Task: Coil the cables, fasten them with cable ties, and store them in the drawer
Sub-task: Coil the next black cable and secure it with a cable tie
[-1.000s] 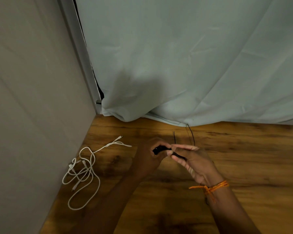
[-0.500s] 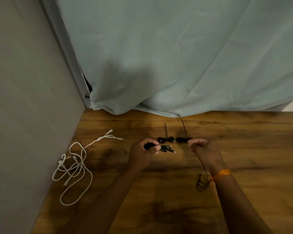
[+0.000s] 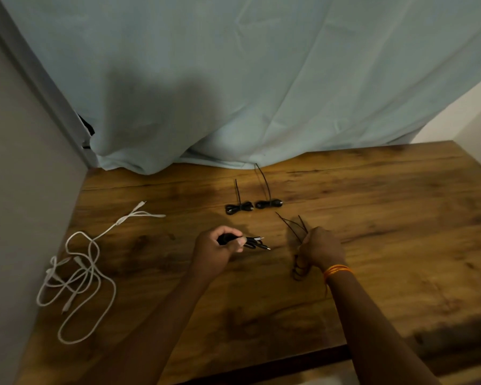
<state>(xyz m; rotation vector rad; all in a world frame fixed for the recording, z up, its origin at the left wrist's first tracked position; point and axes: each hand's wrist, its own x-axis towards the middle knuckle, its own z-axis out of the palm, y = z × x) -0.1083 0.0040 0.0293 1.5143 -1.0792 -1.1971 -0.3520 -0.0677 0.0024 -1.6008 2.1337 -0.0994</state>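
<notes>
My left hand (image 3: 218, 250) grips a coiled black cable (image 3: 254, 243) whose plugs stick out to the right. About a hand's width to its right, my right hand (image 3: 321, 248) holds a bunch of black cable ties (image 3: 293, 227); their tips fan up and left, and their heads poke out below the fist. Two black cable bundles (image 3: 238, 207) (image 3: 268, 203), each fastened with a tie whose tail points up, lie on the wooden table (image 3: 386, 218) just beyond my hands. A loose white cable (image 3: 78, 273) sprawls tangled at the table's left.
A pale blue curtain (image 3: 261, 93) hangs along the table's far edge. A grey wall (image 3: 20, 218) borders the left side. The table's right edge and front edge are in view. No drawer is visible.
My hands have drawn apart: the left kept the black cable, the right came away to the right with the cable ties. The camera has tilted, showing more table.
</notes>
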